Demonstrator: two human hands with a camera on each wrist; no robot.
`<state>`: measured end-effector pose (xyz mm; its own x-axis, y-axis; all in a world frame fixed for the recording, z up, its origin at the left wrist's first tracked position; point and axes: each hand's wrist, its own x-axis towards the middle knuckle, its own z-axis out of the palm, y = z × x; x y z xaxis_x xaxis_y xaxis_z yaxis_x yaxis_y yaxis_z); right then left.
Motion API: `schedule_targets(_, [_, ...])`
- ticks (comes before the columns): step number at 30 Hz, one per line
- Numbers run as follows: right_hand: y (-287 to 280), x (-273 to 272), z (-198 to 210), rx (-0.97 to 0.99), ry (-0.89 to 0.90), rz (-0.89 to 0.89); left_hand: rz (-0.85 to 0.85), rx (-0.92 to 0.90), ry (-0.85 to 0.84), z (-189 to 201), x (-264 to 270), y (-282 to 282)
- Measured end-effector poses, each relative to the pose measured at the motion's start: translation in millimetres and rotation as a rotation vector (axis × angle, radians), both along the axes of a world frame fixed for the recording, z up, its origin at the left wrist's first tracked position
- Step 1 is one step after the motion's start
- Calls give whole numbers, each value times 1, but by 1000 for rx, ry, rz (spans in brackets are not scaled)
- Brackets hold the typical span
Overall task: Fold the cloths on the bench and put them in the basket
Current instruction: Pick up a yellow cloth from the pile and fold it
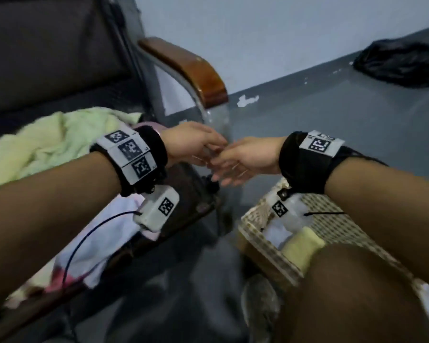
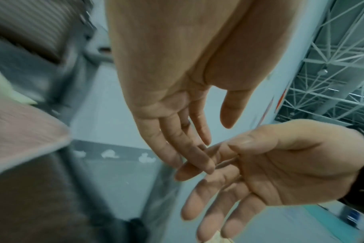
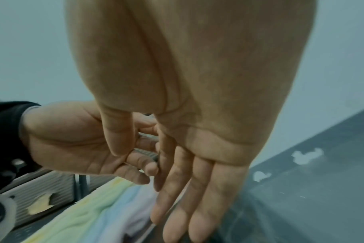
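My two hands meet in the air past the bench's end, and neither holds anything. The left hand [image 1: 196, 144] has straight, relaxed fingers whose tips touch the fingers of the right hand [image 1: 240, 159], which is spread palm-up. In the left wrist view the left hand's fingers [image 2: 185, 144] lie across the right hand [image 2: 280, 167]. A crumpled yellow-green cloth [image 1: 47, 144] lies on the bench [image 1: 191, 194]. A white and pink cloth [image 1: 104, 241] lies under my left forearm. The woven basket [image 1: 255, 241] stands on the floor below my right wrist. It holds a folded yellow cloth [image 1: 302, 246] and a white one [image 1: 275, 233].
The bench's wooden armrest [image 1: 191, 68] rises behind the hands. A black bag [image 1: 401, 63] lies on the grey floor by the wall, far right. My knee [image 1: 352, 293] covers the basket's near side. A pastel striped cloth [image 3: 94, 205] shows below the hands in the right wrist view.
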<state>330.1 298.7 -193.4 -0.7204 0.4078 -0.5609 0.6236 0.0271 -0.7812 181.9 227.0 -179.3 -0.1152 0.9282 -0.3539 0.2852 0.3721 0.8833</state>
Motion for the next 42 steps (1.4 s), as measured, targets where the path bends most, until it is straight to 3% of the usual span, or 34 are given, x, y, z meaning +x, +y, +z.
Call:
schedule_targets(5, [-62,-121,22,86,81,123,254,40,187,19,-99,-106])
schedule_targets(11, [-126,-223,9,233,99,256,413,-96,621,-14,-178,-214])
schedule_targets(15, [-145,-252,-11,406,69,367,475,-321,718,-58,-207,-248])
schedule_targets(19, [-151,-256,-37,459,61,424,636,-330,872,-85,-218,-254])
schedule_targets(23, [-148,-265,-42,528,70,484,836,-361,978,-86,-232,-250])
schedule_targets(26, [-146,-272,-43,511,99,460,935,-401,925,-86,-248,-250])
schedule_targets(29, [-148,-276,-45,522,102,485,969,-409,551,-89,-263,-253])
schedule_targets(30, [-148,-277,-44,530,105,491,970,-398,504,-89,-267,-255])
schedule_targets(32, [-147,-280,-42,541,117,491,944,-361,578,-88,-269,-259])
schedule_targets(35, [-144,-286,-42,618,151,440,900,-105,608,-75,-254,-256])
schedule_targets(39, [-141,-300,-37,771,410,314,762,211,579,-49,-218,-244])
schedule_targets(42, [-138,-308,-35,871,408,434,609,273,567,-42,-201,-245])
